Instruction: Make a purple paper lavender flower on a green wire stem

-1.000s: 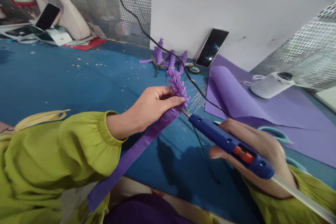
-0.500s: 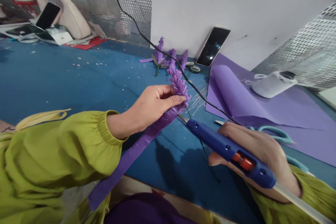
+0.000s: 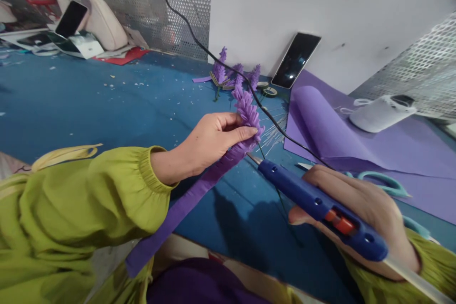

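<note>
Between the thumb and fingers of my left hand is a purple paper flower, a lavender-like spike of looped fringe. From its base a long purple paper strip trails down toward my lap. A thin dark green stem runs down from the flower. My right hand is wrapped around a blue hot glue gun with a red part in its side and a clear glue stick at its rear. Its metal tip is at the strip, just below the flower; I cannot tell whether they touch.
Finished purple flowers lie at the back near a leaning phone. A black cable crosses above the blue table. On the right are purple paper, a white pouch-like item, teal-handled scissors and thin wires.
The whole view has shifted slightly, so everything appears a little farther right. My hands keep the same holds, with the glue gun's tip still by the strip below the flower.
</note>
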